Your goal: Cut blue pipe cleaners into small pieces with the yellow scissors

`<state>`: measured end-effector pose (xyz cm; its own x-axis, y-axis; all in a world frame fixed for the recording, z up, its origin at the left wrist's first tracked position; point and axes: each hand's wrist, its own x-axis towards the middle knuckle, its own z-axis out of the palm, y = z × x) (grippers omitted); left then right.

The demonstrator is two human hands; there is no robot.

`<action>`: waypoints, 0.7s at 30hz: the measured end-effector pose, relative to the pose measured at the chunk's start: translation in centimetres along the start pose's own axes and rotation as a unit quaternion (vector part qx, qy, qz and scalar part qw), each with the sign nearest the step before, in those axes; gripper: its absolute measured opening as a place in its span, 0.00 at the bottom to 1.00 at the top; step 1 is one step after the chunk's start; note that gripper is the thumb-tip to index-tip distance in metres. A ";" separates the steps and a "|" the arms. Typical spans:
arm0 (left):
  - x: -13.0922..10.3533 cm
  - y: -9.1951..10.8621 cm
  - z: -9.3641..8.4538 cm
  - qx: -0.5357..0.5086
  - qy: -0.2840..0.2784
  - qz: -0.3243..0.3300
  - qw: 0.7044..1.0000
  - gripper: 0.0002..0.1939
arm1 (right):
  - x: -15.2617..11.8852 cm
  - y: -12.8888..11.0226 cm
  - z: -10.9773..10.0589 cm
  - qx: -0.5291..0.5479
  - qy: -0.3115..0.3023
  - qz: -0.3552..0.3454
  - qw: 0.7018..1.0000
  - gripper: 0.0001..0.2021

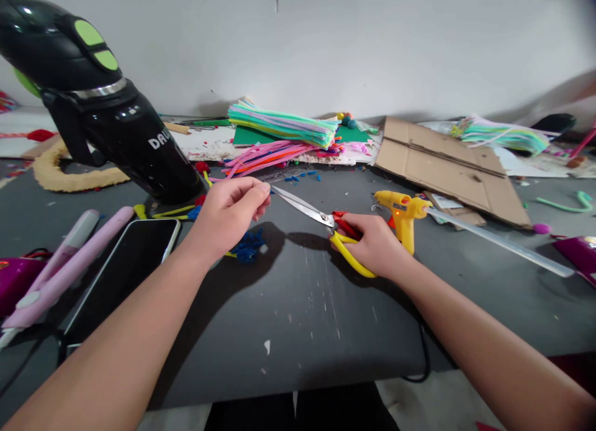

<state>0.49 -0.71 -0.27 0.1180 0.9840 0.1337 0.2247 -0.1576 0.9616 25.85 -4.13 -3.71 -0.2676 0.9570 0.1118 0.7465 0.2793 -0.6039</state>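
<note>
- A plain off-white wall point(395, 52) stands behind a dark grey desk point(307, 338) with a scuffed, scratched top; clock directions run from the scissors, twelve towards the wall.
- At the centre, silver metal scissors with red-and-yellow handles point(325, 219) are held above the desk, tips pointing to ten o'clock, blades together or nearly so.
- The right hand point(378, 240) grips the handles, at four o'clock.
- The left hand point(235, 212), at nine o'clock, has its thumb and forefinger pinched together right by the blade tips; whether anything sits between them I cannot tell.
- Just below the left hand lies a fuzzy dark-blue bunch point(248, 248), between eight and nine.
- Small blue clippings point(303, 177) are scattered at eleven.
- A yellow plastic glue gun point(404, 215) is at three, a long translucent glue stick point(503, 243) jutting from its back.
- Between ten and eleven lies a loose pink-and-orange bundle of fuzzy stems point(265, 159); a pastel green-and-lilac bundle point(284, 125) lies beyond it.
- A flat brown cardboard sheet point(447, 170) lies at two.
- A black bottle with lime-green buttons point(125, 127) stands at ten.
- Around nine are a black-screened phone point(121, 263) and a pale pink two-armed plastic tool point(79, 262).
</note>
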 end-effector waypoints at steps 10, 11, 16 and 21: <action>0.0 -0.1 -0.1 -0.012 -0.015 0.009 1.000 0.12 | 0.1 0.2 0.1 -0.016 0.006 -0.005 1.000 0.14; 0.0 -0.1 -0.1 -0.013 -0.014 0.008 1.000 0.12 | 0.1 0.2 0.1 -0.017 0.006 -0.004 1.000 0.14; 0.1 -0.3 -0.1 -0.026 -0.010 0.002 1.000 0.10 | 0.1 0.1 0.1 -0.026 0.005 0.002 1.000 0.15; 0.2 -0.5 -0.1 -0.045 -0.014 0.010 0.999 0.10 | 0.0 0.0 0.0 -0.024 0.006 0.022 0.999 0.14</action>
<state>0.33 -0.47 -0.69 0.1496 0.9777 0.1473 0.1350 -0.1678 0.9765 25.85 -4.09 -3.76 -0.2274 0.9691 0.0962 0.7859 0.2409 -0.5695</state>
